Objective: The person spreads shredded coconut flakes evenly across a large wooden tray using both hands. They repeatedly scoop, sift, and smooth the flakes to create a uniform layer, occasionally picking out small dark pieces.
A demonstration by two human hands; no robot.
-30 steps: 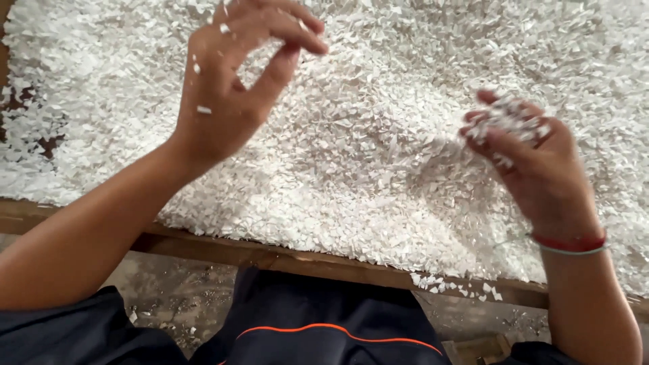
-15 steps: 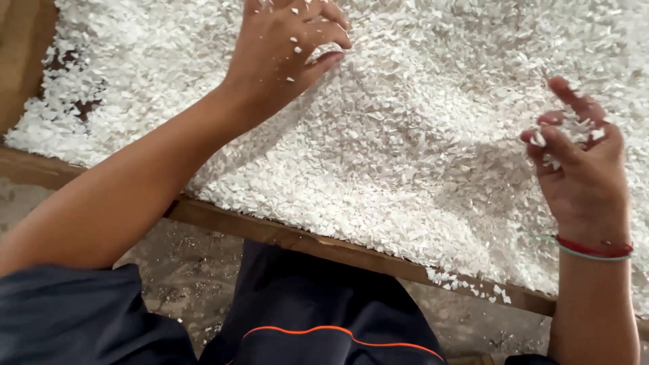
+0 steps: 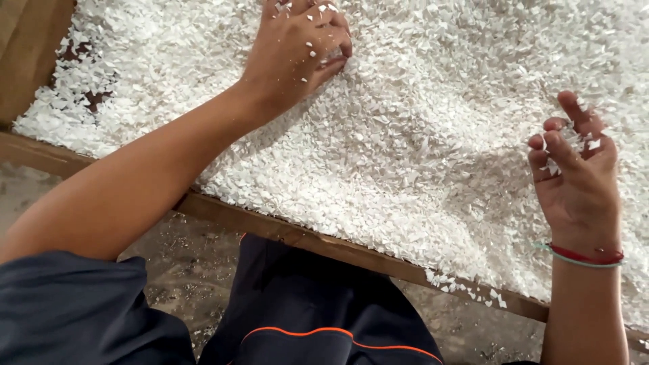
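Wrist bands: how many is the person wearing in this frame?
2, both on the right wrist below the right hand: a red band and a thin green band touching it. The left hand shows none on its wrist.

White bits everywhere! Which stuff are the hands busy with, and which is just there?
Busy with:
- heap of small white flakes
- left hand, pressed palm-down into the flakes
- right hand, raised, flakes on its fingers

Just there:
- brown wooden tray rim
- red and green wrist threads
- gritty grey floor

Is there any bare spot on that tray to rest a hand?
Only the far-left corner: bare brown wood between the wooden side wall and the white chips. Elsewhere chips cover everything, around the left hand and under the right hand.
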